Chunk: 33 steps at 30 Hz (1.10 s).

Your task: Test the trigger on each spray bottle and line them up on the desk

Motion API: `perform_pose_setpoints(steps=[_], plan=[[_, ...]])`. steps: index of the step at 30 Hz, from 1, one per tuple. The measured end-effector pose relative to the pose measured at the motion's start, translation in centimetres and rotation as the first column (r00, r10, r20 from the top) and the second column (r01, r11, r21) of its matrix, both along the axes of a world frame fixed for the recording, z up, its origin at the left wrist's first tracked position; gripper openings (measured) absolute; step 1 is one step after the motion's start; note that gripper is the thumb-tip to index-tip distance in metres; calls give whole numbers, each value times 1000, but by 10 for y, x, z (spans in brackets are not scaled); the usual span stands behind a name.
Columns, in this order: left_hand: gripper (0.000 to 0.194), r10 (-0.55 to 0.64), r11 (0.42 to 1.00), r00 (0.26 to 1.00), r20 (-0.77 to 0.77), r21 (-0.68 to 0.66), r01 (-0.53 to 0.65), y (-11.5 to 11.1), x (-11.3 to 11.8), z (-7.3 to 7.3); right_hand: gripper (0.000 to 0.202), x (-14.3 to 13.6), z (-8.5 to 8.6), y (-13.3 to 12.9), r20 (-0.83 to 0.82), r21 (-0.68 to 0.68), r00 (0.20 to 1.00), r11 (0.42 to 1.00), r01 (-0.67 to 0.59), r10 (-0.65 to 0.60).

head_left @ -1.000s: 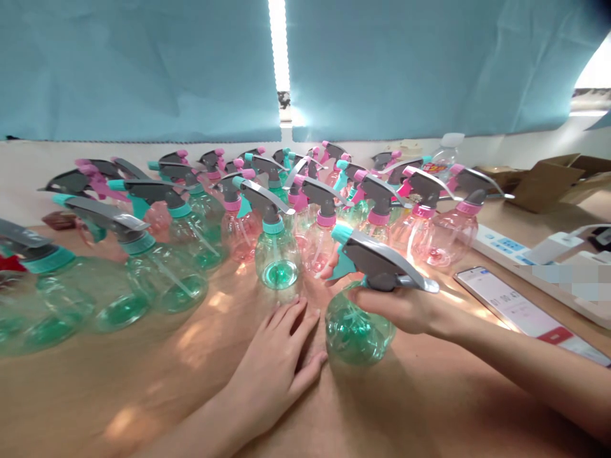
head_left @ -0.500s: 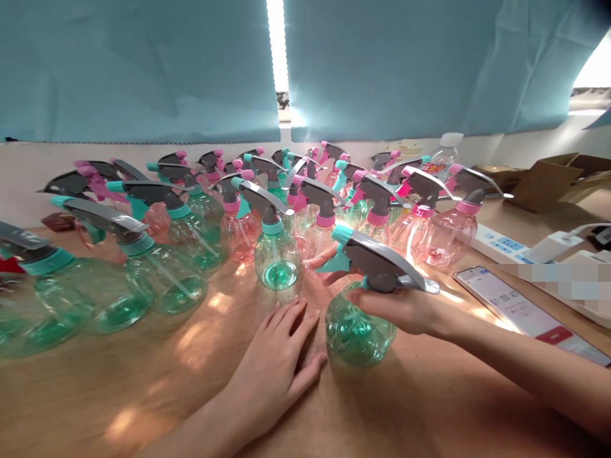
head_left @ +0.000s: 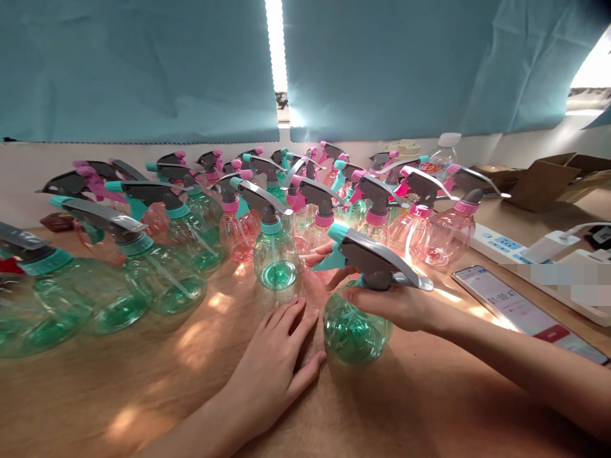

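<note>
My right hand (head_left: 396,305) grips a green spray bottle (head_left: 357,334) round its neck. The bottle is clear green, with a grey trigger head, a teal nozzle and a teal trigger, and its nozzle points left. Flat on the wooden table (head_left: 200,401) lies my left hand (head_left: 281,343), fingers stretched out and holding nothing, just left of that bottle. Beyond its fingertips stands another green spray bottle (head_left: 275,257). Behind the held bottle is a pink spray bottle (head_left: 324,238), partly hidden by my right fingers.
Several more green and pink spray bottles crowd the left and back, including a green one (head_left: 167,286) at left. On the right lie a phone (head_left: 520,312) showing a timer and a white power strip (head_left: 491,242). Further back are a cardboard box (head_left: 548,181) and a clear bottle (head_left: 445,152).
The held green spray bottle and my right hand have shifted very slightly left and up in view. My left hand stays where it was.
</note>
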<state>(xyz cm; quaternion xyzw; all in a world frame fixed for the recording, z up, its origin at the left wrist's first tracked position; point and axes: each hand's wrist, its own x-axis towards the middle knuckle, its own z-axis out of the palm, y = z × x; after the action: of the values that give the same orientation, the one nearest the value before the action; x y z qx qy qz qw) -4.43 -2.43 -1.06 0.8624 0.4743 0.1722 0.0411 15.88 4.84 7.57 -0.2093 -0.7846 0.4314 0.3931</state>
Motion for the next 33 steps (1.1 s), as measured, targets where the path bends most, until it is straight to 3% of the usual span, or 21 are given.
perform_pose_setpoints(steps=[6,21,27,33], plan=[[46,5,1000,1000,15,-4,-5,-1,0,0,43,1,-4,-1,-27,-109,999,994,-31,28],[46,5,1000,1000,26,1,-5,0,0,-2,53,1,-5,1,-22,-42,1000,999,-4,3],[46,-3,1000,1000,22,6,3,-1,-1,-1,40,0,-5,1,-25,-96,1000,995,-10,8],[46,-10,1000,1000,19,7,10,-1,0,-1,32,0,-5,-1,-38,-68,999,998,13,-15]])
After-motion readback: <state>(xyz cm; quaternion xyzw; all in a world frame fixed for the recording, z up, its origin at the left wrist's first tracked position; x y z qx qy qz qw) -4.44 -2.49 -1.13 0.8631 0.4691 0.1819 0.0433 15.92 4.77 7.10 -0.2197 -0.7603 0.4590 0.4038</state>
